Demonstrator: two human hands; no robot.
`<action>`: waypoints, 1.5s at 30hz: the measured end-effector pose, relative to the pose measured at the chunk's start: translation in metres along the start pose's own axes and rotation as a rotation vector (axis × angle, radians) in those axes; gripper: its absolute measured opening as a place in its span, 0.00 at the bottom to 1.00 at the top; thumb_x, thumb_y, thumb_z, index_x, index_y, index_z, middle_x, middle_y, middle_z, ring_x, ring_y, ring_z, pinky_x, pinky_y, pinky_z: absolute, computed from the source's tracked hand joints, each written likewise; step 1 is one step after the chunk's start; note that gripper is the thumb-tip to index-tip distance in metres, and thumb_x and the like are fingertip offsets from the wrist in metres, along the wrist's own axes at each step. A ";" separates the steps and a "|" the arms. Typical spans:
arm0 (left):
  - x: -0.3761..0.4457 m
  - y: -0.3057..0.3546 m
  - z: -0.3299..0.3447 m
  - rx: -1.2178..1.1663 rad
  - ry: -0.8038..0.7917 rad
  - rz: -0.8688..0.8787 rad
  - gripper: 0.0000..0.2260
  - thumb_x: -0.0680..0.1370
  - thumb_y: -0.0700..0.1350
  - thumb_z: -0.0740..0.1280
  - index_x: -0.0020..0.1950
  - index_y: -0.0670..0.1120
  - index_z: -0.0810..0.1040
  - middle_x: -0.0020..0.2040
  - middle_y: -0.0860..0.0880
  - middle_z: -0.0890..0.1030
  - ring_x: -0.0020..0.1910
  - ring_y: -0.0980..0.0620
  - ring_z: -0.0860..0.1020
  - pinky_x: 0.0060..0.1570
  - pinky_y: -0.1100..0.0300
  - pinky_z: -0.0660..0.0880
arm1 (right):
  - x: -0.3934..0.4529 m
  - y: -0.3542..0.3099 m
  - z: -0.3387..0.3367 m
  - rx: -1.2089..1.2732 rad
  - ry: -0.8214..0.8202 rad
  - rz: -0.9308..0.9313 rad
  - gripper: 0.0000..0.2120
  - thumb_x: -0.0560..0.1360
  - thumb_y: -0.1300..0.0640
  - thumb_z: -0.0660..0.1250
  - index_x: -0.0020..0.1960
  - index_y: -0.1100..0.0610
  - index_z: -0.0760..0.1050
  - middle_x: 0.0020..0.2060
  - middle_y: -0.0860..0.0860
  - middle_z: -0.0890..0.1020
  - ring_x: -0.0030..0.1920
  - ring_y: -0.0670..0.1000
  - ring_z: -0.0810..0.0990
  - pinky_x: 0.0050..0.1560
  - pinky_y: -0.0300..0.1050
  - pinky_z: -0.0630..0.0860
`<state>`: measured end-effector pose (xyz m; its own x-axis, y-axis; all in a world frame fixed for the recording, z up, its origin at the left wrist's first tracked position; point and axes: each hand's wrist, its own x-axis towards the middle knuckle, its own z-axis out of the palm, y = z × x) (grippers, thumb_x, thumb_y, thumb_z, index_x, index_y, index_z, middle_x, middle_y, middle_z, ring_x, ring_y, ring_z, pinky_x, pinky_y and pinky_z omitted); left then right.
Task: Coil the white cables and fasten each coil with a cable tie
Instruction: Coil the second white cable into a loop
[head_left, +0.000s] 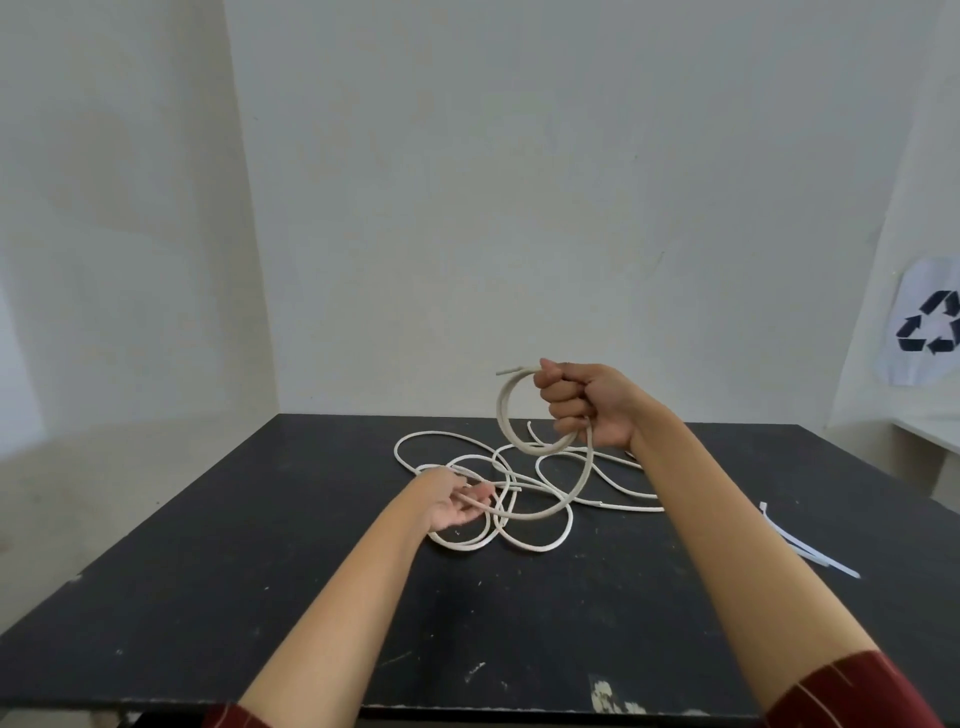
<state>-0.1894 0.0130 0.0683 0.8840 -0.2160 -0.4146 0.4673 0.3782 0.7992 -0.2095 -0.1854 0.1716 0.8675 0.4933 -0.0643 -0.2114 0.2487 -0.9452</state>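
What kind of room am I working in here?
Probably a bare workroom or test space, not a home: a scuffed black table set against plain white walls, and a recycling sign taped up on the right.

I see my right hand (589, 402) up high, gripping a loop of white cable (506, 415) | my left hand (452, 501) is low, palm up, cable lying across its fingers | more cable sits tangled on the black table (260, 571) | white cable ties (800, 545) lie at the right edge
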 end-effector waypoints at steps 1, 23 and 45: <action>-0.002 0.005 -0.002 -0.013 0.022 0.050 0.06 0.82 0.32 0.51 0.51 0.36 0.67 0.44 0.35 0.78 0.41 0.43 0.79 0.47 0.50 0.78 | 0.000 0.002 -0.001 -0.024 -0.011 0.021 0.17 0.84 0.52 0.52 0.36 0.52 0.64 0.25 0.44 0.53 0.25 0.45 0.48 0.22 0.34 0.51; -0.024 0.078 0.006 0.665 -0.130 0.723 0.11 0.80 0.38 0.62 0.51 0.52 0.80 0.46 0.56 0.81 0.41 0.58 0.73 0.41 0.64 0.67 | 0.028 0.053 0.008 -0.145 -0.155 0.284 0.13 0.82 0.54 0.56 0.46 0.58 0.75 0.25 0.44 0.54 0.23 0.44 0.49 0.19 0.31 0.54; -0.047 0.099 0.003 0.390 -0.130 0.902 0.11 0.77 0.30 0.63 0.43 0.45 0.70 0.43 0.47 0.79 0.48 0.50 0.79 0.58 0.53 0.75 | 0.061 0.073 0.027 -0.074 0.038 0.004 0.19 0.85 0.53 0.52 0.65 0.62 0.74 0.24 0.44 0.65 0.21 0.43 0.58 0.24 0.34 0.60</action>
<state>-0.1844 0.0573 0.1682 0.8864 -0.0987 0.4523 -0.4389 0.1318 0.8888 -0.1840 -0.1144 0.1077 0.8835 0.4617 -0.0793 -0.1825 0.1834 -0.9660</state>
